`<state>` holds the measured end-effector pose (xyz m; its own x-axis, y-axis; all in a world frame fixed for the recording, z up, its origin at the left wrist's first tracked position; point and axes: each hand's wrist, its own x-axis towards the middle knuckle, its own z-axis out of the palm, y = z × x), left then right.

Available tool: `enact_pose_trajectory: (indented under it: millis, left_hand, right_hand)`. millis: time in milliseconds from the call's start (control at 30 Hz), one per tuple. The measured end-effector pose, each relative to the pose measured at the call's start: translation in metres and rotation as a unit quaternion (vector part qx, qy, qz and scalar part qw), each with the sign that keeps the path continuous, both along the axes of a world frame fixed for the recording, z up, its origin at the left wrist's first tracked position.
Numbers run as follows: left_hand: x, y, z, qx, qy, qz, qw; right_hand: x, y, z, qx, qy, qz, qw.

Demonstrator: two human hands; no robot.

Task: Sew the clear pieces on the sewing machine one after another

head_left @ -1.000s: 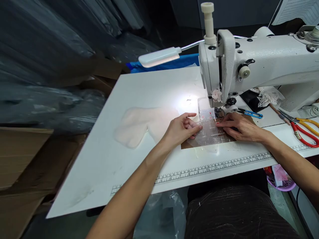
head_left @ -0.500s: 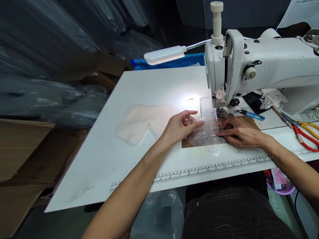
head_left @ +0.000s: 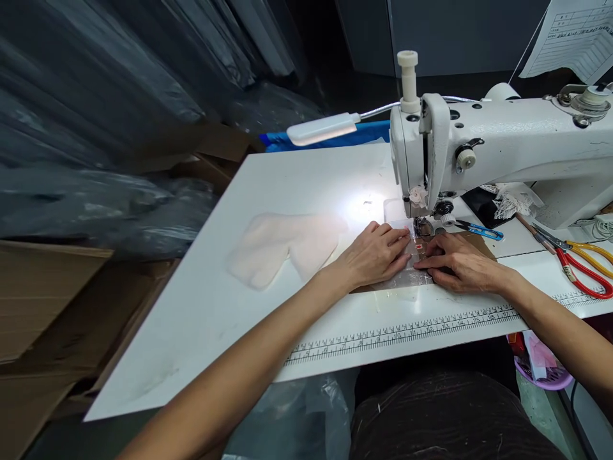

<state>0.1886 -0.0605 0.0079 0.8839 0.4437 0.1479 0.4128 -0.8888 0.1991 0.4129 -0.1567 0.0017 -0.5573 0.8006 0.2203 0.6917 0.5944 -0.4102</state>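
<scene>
A white sewing machine (head_left: 502,144) stands at the right of a white table (head_left: 268,191). In front of its needle lies a clear plastic piece with small red marks (head_left: 416,263), on a brown sheet (head_left: 481,244). My left hand (head_left: 376,254) lies flat on the left part of the clear piece, fingers stretched toward the needle. My right hand (head_left: 457,260) presses flat on its right part, fingertips close to the presser foot. Both hands nearly touch each other.
A pale pink fabric piece (head_left: 278,246) lies left of my hands. Blue thread snips (head_left: 481,230) and red-and-yellow scissors (head_left: 582,262) lie to the right. A lamp (head_left: 323,128) shines on the needle area. A ruler strip (head_left: 407,332) runs along the front edge. Cardboard boxes (head_left: 43,300) stand at left.
My left hand has slid right onto the clear piece and flattened, closing up to my right hand. The piece has moved further under the needle. The camera view shifted slightly.
</scene>
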Motion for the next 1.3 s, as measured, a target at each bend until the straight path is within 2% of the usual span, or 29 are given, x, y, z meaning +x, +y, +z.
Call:
enact_pose_trajectory:
  millis: [200, 433, 767, 1067, 1300]
  left_hand:
    - [0.008, 0.009, 0.0, 0.007, 0.022, 0.001, 1.0]
    - [0.004, 0.017, -0.009, -0.013, -0.052, 0.008, 0.999]
    - [-0.001, 0.018, -0.015, 0.103, -0.039, -0.034, 0.993]
    - [0.002, 0.015, -0.016, 0.156, -0.02, -0.042, 0.987]
    - [0.003, 0.011, -0.012, 0.15, 0.003, -0.03, 0.988]
  right_hand:
    - [0.0, 0.003, -0.006, 0.038, 0.023, -0.028, 0.999]
    - [0.0, 0.004, -0.011, 0.041, 0.032, -0.036, 0.998]
    - [0.0, 0.004, -0.012, 0.048, 0.026, -0.042, 0.998]
    - [0.001, 0.004, -0.011, 0.052, 0.028, -0.039, 0.997]
    - [-0.001, 0.005, -0.013, 0.073, 0.035, -0.048, 0.996]
